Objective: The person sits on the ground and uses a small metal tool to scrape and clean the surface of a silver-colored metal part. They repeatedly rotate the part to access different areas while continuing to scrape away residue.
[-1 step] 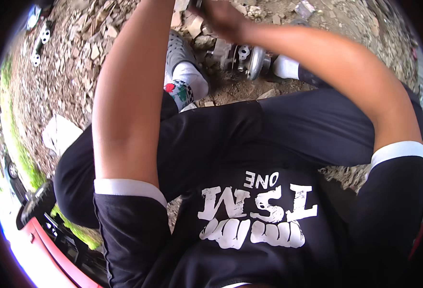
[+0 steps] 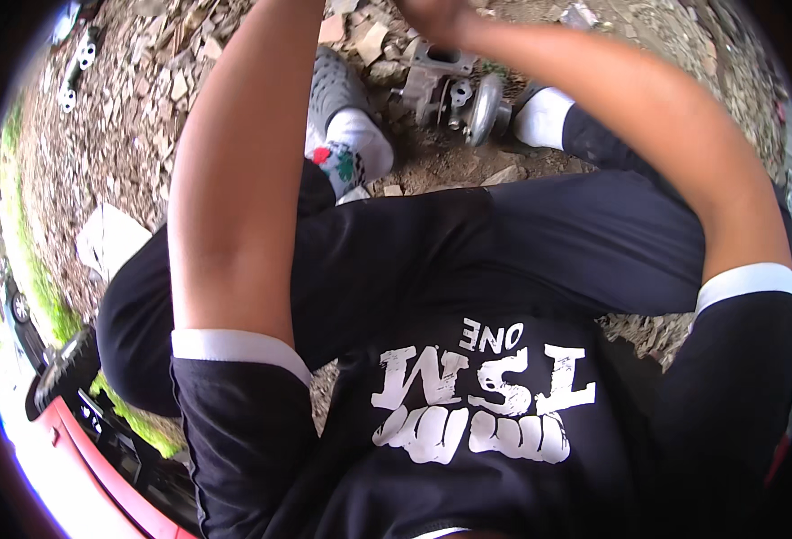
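Observation:
My right hand is partly in view at the top edge. Its fingers are cut off by the edge, so what they hold, if anything, is hidden. My left forearm runs up and out at the top, and the left hand is outside the picture. Just below my right hand, a metal turbocharger lies on the dirt between my feet. It has a square flange facing up and a round, silvery housing on its right side.
A grey perforated shoe stands left of the turbocharger, and a white sock shows on its right. Broken stones cover the ground. Farther left are a metal part with holes, a white slab and a red vehicle.
My right hand has moved up and slightly right, uncovering the turbocharger's square flange. A dark thing beside its fingers earlier is out of view now. My left forearm has barely shifted.

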Tool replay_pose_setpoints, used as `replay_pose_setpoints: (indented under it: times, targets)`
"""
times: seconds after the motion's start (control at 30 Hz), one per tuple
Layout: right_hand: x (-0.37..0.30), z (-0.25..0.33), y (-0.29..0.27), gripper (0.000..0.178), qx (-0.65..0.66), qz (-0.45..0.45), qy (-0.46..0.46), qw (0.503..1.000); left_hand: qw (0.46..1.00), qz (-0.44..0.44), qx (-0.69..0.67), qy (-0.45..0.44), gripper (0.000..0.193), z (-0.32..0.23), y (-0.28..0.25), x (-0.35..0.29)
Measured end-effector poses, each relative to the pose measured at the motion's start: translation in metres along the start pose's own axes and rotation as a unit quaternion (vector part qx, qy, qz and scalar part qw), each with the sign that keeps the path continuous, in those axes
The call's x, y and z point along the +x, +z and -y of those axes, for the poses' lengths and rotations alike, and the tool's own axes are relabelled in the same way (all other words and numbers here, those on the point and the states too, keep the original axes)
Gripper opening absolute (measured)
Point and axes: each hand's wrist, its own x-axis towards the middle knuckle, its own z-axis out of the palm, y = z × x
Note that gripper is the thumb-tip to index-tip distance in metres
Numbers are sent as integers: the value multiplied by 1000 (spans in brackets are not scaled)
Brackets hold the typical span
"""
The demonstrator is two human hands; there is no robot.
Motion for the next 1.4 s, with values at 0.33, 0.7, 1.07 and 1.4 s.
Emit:
replay_pose_setpoints:
  times: [0.33, 0.7, 1.07, 1.4]
  targets:
    - [196, -153, -42, 35, -229, 68, 11, 971, 905, 51, 411, 104, 38, -14, -18, 40]
    - [245, -145, -34, 16, 183, 278, 334, 882, 857, 271, 436, 42, 27, -40, -61, 92]
    - [139, -140, -50, 28, 133, 529, 420, 725, 765, 629, 115, -83, 26, 40, 44, 19]
    - [-86, -45, -30, 53, 157, 653, 252, 697, 797, 579, 118, -128, 41, 91, 97, -128]
